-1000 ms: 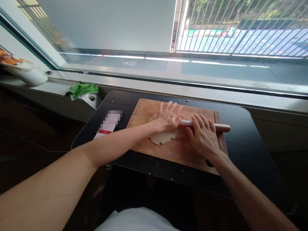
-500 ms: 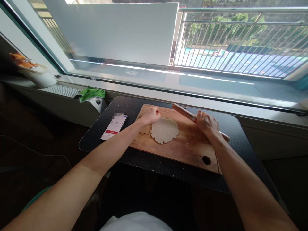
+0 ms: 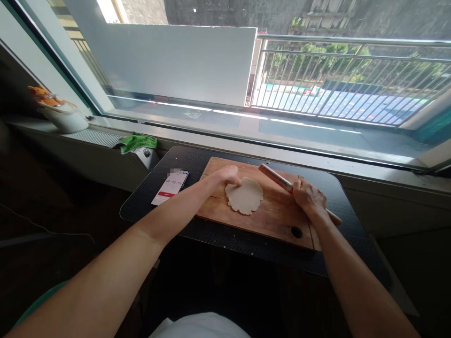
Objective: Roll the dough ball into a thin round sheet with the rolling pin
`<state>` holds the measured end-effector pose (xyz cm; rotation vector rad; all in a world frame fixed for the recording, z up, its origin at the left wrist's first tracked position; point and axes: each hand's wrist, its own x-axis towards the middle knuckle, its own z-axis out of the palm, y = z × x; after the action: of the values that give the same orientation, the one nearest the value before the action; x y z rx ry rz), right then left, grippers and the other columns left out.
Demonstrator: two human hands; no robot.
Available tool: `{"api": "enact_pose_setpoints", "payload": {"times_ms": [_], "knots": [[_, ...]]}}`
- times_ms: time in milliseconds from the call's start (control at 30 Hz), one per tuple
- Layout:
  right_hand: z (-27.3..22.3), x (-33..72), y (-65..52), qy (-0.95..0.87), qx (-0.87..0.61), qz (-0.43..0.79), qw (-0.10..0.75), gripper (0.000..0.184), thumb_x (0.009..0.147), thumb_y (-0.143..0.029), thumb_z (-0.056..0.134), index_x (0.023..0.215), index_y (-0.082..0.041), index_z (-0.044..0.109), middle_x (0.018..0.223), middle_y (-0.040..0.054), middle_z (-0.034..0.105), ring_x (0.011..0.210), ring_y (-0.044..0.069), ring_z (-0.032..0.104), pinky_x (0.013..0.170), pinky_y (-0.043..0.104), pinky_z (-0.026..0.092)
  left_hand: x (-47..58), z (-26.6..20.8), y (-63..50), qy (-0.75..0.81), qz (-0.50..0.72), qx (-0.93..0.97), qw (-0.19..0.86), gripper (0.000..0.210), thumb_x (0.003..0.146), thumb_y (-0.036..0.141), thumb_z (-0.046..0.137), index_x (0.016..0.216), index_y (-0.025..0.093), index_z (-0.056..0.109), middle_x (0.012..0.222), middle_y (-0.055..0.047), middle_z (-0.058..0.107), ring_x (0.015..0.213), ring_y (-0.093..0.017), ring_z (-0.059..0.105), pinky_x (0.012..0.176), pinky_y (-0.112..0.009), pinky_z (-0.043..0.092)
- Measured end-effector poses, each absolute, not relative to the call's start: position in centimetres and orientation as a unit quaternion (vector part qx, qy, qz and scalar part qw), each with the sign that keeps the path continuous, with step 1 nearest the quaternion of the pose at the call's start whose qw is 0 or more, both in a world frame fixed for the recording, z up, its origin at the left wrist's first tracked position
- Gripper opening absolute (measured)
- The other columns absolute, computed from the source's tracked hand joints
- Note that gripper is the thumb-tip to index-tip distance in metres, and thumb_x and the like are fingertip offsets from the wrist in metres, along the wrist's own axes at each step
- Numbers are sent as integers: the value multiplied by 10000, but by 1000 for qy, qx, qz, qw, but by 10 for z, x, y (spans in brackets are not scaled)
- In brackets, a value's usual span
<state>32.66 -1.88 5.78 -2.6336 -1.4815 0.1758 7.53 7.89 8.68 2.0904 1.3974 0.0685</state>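
A flat, roughly round sheet of dough with a ragged edge lies on a wooden cutting board. At its upper left edge is my left hand, fingers curled, thumb and finger closed on the rim of the dough. The exact grip under the fingers is partly hidden. My right hand is wrapped round a wooden rolling pin, which slants across the board's right side, apart from the dough. Both ends of the pin stick out beyond the hand.
A phone showing a running timer lies on the black table, left of the board. Small crumbs dot the table's front strip. Beyond are a green cloth, a white pot on the ledge, and a large window with railing outside.
My left hand has come down from just above the dough onto its upper left edge. My right hand still holds the rolling pin. The whole view has tilted up slightly.
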Motion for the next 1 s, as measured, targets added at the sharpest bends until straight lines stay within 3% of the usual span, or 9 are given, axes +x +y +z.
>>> {"api": "enact_pose_setpoints", "payload": {"times_ms": [100, 233, 400, 533, 633, 800, 900, 1000], "knots": [[58, 326, -20, -488, -869, 50, 60, 594, 991, -372, 221, 1245, -122, 697, 1052, 245, 736, 984, 353, 709, 889, 489, 508, 80, 86, 71, 522, 26, 797, 304, 103, 650, 108, 704, 710, 160, 639, 698, -31, 661, 747, -239, 652, 645, -309, 481], [58, 329, -23, -500, -863, 38, 61, 561, 993, -360, 246, 1213, -132, 710, 1030, 225, 750, 937, 332, 719, 857, 462, 516, 73, 81, 55, 520, 104, 794, 296, 153, 875, 228, 566, 992, 187, 656, 1011, -52, 722, 868, -196, 656, 712, -276, 510], [59, 309, -30, -532, -844, 44, 50, 561, 999, -382, 223, 1114, -169, 728, 1032, 205, 754, 953, 321, 716, 814, 412, 510, 36, 73, 56, 591, 110, 766, 230, 242, 865, 244, 609, 1100, 185, 622, 1110, -89, 709, 984, -239, 672, 832, -318, 525], [63, 272, -27, -584, -809, 55, 26, 500, 992, -377, 269, 1102, -196, 721, 1014, 166, 765, 967, 302, 711, 833, 386, 484, 42, 82, 70, 603, 189, 766, 118, 255, 972, 223, 443, 1146, 178, 624, 1226, -124, 669, 1116, -250, 641, 953, -351, 507], [62, 265, -19, -623, -780, 42, 47, 454, 976, -340, 328, 1183, -188, 702, 1113, 151, 749, 1049, 292, 679, 892, 384, 471, 75, 81, 67, 538, 214, 811, 81, 365, 1022, 271, 346, 1273, 178, 594, 1324, -128, 633, 1261, -248, 564, 1079, -382, 449], [40, 293, -14, -601, -791, -25, 114, 490, 951, -349, 370, 1293, -141, 653, 1300, 181, 653, 1205, 331, 567, 1011, 489, 432, 113, 51, 43, 454, 89, 880, 108, 572, 1022, 467, 322, 1543, 243, 389, 1571, -96, 462, 1495, -314, 329, 1236, -594, 190], [31, 306, -8, -614, -771, -50, 160, 489, 969, -353, 353, 1295, -133, 644, 1333, 182, 620, 1246, 329, 526, 1049, 496, 412, 123, 46, 52, 454, 60, 882, 113, 611, 1013, 487, 312, 1583, 267, 323, 1637, -71, 370, 1552, -311, 208, 1250, -615, 107], [32, 315, 9, -619, -751, -104, 206, 455, 971, -311, 352, 1238, -123, 670, 1333, 185, 608, 1255, 329, 506, 1076, 494, 383, 137, 54, 80, 470, 23, 872, 135, 661, 1013, 507, 291, 1606, 217, 266, 1686, -83, 251, 1570, -291, 148, 1262, -587, 87]]}}
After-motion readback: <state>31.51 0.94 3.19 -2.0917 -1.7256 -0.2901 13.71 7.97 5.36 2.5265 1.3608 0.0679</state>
